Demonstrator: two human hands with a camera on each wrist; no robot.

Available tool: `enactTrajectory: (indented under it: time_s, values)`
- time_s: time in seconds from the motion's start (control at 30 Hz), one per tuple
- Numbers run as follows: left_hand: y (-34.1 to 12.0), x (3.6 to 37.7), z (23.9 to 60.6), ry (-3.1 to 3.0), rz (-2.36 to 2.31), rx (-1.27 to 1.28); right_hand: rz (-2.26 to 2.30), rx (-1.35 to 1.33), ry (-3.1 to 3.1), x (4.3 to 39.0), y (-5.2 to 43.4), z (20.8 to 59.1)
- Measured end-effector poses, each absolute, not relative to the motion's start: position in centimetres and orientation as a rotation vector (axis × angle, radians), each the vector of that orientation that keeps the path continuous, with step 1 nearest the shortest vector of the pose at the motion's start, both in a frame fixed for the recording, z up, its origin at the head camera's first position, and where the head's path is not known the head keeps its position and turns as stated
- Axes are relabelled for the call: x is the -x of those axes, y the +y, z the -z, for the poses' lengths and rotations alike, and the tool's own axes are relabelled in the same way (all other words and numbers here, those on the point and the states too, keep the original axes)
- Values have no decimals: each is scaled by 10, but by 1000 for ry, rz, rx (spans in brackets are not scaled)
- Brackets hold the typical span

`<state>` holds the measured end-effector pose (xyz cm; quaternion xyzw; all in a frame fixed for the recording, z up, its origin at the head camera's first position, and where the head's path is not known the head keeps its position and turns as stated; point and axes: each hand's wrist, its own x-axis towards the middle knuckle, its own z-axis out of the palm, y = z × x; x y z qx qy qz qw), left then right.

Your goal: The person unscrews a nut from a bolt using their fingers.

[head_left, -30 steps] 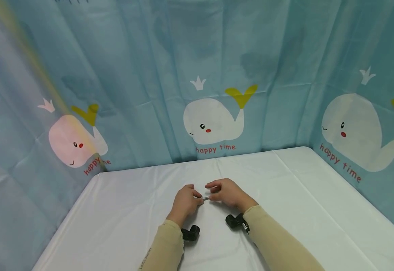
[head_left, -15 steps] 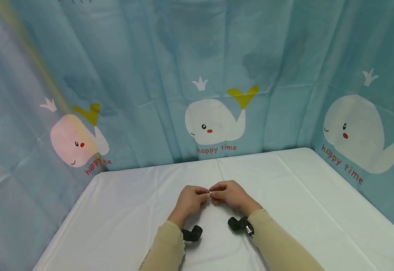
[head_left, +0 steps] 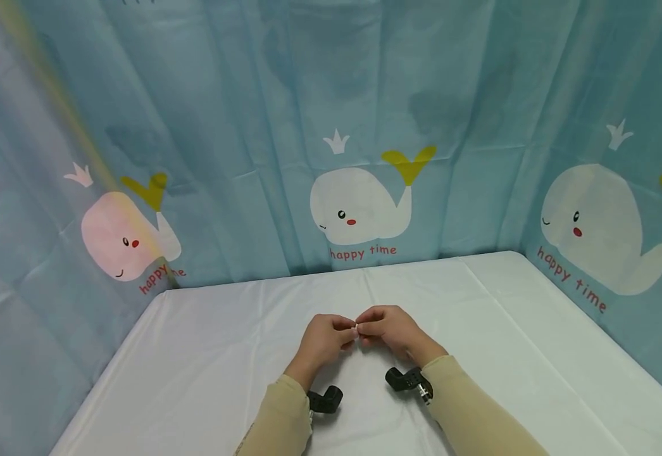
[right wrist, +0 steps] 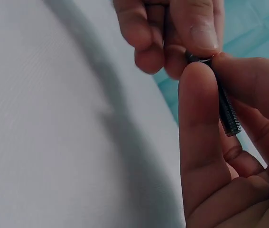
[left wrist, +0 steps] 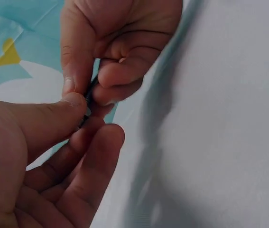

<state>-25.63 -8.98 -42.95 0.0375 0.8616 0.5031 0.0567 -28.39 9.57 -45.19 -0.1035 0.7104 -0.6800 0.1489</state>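
Both hands meet fingertip to fingertip over the white table. Between them is a dark metal bolt (right wrist: 229,118), its threaded end sticking out past the right hand's fingers in the right wrist view. My left hand (head_left: 321,339) pinches the other end with thumb and fingertips. With thumb and index finger, my right hand (head_left: 393,329) grips the bolt close beside the left fingertips. A small shiny edge shows where the fingertips meet; fingers hide most of that end. In the left wrist view, a dark strip of the bolt (left wrist: 91,90) shows between the two hands.
A white cloth covers the table (head_left: 206,354). Behind and to the sides hangs a blue curtain (head_left: 240,215) printed with whales. Black wrist cameras sit below each hand, the left camera (head_left: 326,400) and the right camera (head_left: 402,379).
One second ago the right hand was apart from the bolt, which the left hand held. The right hand has since closed in and gripped it; both hands then shifted slightly right.
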Motion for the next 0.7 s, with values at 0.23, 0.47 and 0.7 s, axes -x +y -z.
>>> enactTrajectory:
  time_s: [0.23,0.47,0.7]
  values:
    - [-91,250,417,2604,-1617,-178,1938,345,2131,275,96,429]
    - [-96,240,400,2573,-1786,-263,1956,424,2202,259,92,398]
    - [-94,233,386,2581,-1852,-288,1925,405,2210,246,92,376]
